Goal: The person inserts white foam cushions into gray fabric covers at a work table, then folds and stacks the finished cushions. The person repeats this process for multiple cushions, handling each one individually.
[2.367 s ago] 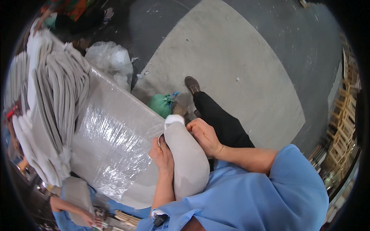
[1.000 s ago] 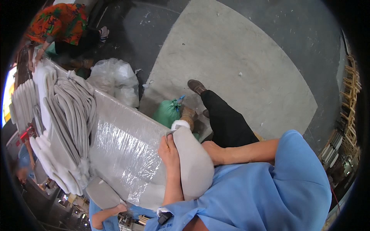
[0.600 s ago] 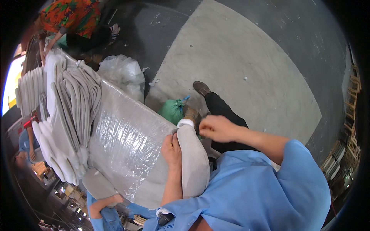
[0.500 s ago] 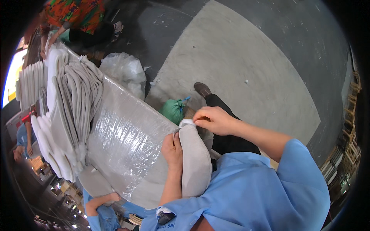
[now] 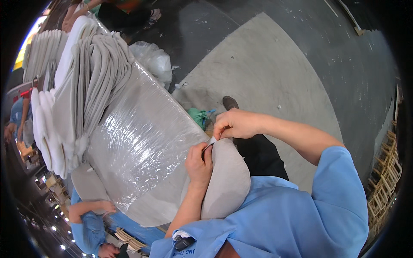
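Observation:
A grey padded cushion piece (image 5: 228,180) rests on my lap, its top end raised. My left hand (image 5: 198,161) grips its upper left edge with fingers curled. My right hand (image 5: 234,124) pinches the white tip at the cushion's top, thumb and fingers closed on it. Both hands meet at the cushion's top end. Beside my left hand stands a large bundle wrapped in clear plastic film (image 5: 137,146).
Stacks of grey and white cushion pieces (image 5: 81,94) lie on the wrapped bundle. A clear plastic bag (image 5: 152,60) and a green bag (image 5: 198,116) sit on the concrete floor. Another person in blue (image 5: 92,219) is at lower left, one more at top left.
My right hand rose from the cushion's side to its top end and closed on the white tip. My left hand stayed on the upper edge. The view tilted a little.

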The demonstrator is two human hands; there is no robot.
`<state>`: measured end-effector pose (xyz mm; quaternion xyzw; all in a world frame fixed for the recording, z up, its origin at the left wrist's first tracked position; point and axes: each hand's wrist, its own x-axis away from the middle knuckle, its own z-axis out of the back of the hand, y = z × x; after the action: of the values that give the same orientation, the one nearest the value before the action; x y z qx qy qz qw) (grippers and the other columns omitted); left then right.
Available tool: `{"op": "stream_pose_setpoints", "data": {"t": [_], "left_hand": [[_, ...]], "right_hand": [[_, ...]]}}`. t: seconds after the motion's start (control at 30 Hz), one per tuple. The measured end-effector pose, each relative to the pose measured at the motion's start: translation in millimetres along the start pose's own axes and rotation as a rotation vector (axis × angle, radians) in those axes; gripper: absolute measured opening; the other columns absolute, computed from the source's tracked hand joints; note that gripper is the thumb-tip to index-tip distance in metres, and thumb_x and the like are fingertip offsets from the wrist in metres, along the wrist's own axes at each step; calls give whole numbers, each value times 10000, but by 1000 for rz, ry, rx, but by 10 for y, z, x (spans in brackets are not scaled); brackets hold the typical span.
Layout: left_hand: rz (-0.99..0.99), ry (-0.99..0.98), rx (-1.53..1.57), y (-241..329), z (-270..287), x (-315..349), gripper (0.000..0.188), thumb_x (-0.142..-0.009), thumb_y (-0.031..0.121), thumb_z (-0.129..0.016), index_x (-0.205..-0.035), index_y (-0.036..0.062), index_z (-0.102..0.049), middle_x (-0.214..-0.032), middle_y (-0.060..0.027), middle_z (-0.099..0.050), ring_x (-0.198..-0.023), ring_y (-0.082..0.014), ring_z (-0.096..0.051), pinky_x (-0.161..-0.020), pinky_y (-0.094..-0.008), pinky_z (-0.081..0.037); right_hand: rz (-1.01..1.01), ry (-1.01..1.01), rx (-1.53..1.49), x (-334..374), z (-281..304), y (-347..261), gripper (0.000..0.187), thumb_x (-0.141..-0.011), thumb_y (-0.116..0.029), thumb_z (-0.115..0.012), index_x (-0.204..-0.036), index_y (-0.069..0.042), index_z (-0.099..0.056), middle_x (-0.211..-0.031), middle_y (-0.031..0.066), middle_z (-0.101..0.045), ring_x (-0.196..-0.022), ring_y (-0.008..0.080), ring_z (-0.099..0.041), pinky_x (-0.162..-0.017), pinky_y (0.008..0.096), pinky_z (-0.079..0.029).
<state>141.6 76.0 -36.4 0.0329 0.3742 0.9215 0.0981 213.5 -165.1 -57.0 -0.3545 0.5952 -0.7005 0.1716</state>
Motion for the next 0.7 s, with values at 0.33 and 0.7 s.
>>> {"op": "stream_pose_setpoints", "data": {"t": [0.33, 0.7], "left_hand": [[-85, -10, 11, -3, 36, 88, 203, -870, 52, -799, -993, 55, -638, -860, -133, -619, -740, -349, -630, -643, -429, -497], [447, -486, 271, -36, 55, -125, 220, -1042, 216, -641, -936, 24, -648, -842, -141, -666, -728, -195, -618, -681, -375, -471]], "right_hand": [[-28, -237, -68, -20, 128, 11, 118, -955, -105, -716, -1059, -74, -762, -992, 39, -695, -909, 181, -669, -819, 354, -536], [-224, -163, -20, -1, 69, -88, 119, -996, -143, -681, -1013, -27, -701, -896, 63, -708, -777, 164, -665, -669, 330, -547]]}}
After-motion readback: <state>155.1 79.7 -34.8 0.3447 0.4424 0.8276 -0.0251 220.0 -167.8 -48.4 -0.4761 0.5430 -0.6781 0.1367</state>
